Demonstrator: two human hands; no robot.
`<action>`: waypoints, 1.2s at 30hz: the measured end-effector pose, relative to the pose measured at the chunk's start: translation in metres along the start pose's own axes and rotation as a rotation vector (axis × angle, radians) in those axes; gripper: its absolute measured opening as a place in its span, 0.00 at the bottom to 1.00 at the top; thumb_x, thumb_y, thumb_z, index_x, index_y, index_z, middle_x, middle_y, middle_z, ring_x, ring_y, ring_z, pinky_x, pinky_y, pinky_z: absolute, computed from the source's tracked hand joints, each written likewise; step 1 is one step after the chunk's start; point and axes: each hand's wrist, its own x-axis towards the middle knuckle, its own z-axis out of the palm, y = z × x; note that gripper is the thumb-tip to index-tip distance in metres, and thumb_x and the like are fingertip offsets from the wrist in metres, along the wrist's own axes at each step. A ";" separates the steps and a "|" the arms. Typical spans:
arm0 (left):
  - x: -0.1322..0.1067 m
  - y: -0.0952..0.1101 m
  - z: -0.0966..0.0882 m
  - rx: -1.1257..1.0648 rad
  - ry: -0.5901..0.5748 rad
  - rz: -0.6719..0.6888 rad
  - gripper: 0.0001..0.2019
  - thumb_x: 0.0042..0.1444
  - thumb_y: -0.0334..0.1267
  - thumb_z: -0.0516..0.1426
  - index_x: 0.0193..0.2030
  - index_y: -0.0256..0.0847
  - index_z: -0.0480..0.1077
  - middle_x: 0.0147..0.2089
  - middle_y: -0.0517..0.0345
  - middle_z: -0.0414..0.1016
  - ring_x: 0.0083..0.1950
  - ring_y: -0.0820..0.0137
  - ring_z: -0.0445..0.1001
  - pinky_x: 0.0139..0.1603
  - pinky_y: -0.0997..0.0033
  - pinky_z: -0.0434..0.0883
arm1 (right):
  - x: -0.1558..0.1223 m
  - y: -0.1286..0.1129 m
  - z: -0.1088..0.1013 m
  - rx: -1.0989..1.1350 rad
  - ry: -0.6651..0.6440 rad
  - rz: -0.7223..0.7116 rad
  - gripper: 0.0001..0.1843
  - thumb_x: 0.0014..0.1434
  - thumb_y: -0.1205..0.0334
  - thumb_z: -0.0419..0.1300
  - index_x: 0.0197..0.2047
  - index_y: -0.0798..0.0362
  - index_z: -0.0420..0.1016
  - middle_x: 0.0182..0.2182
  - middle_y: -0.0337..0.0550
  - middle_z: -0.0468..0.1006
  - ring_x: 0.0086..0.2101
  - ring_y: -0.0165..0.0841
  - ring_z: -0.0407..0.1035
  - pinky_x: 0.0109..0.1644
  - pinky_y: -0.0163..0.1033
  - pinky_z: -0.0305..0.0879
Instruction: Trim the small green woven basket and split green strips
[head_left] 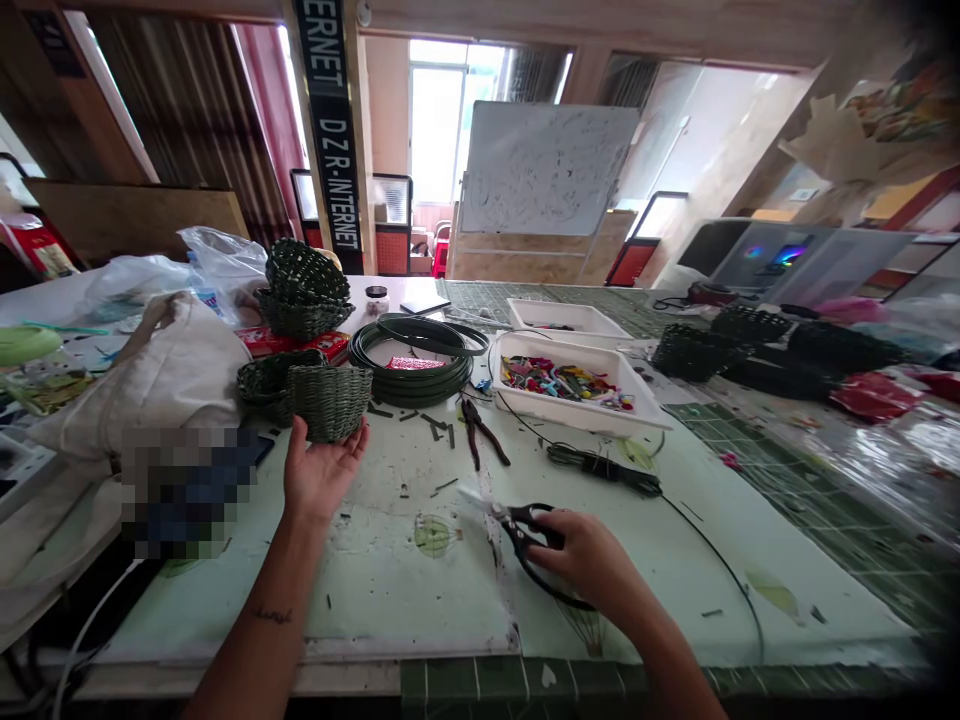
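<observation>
My left hand (321, 470) lies palm up on the pale green table (390, 590), fingers spread, fingertips touching the base of a small dark green woven basket (328, 400). My right hand (589, 560) is closed around the black handles of a pair of scissors (517, 528), whose blades point left over the table. Black pliers (480, 432) lie just beyond, between the two hands.
A coil of dark green cord (416, 360) sits behind the basket, with stacked woven baskets (304, 290) further back. White trays (574, 395) hold colourful small items. A cord bundle (604, 468) with a trailing black wire lies right. A cloth bag (172, 370) sits left. More baskets (750, 345) stand far right.
</observation>
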 end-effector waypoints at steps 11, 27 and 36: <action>-0.002 -0.006 -0.002 0.052 0.005 -0.052 0.25 0.57 0.51 0.55 0.59 0.43 0.65 0.55 0.41 0.72 0.56 0.55 0.72 0.47 0.59 0.77 | 0.088 -0.045 -0.015 -0.053 0.102 -0.126 0.10 0.52 0.59 0.65 0.35 0.55 0.81 0.32 0.51 0.78 0.32 0.37 0.69 0.31 0.35 0.51; -0.009 -0.020 -0.005 0.293 -0.286 -0.114 0.33 0.53 0.42 0.60 0.66 0.46 0.56 0.62 0.46 0.67 0.61 0.48 0.66 0.67 0.41 0.55 | 0.042 -0.022 0.009 0.024 0.231 -0.031 0.09 0.52 0.58 0.65 0.32 0.55 0.81 0.26 0.47 0.78 0.28 0.38 0.70 0.28 0.36 0.54; -0.010 -0.027 -0.008 0.723 -0.317 0.057 0.38 0.41 0.35 0.68 0.62 0.44 0.62 0.56 0.49 0.73 0.61 0.51 0.66 0.61 0.48 0.65 | 0.014 0.020 0.005 0.315 0.480 -0.050 0.16 0.56 0.62 0.60 0.48 0.56 0.78 0.49 0.56 0.76 0.50 0.45 0.69 0.52 0.46 0.65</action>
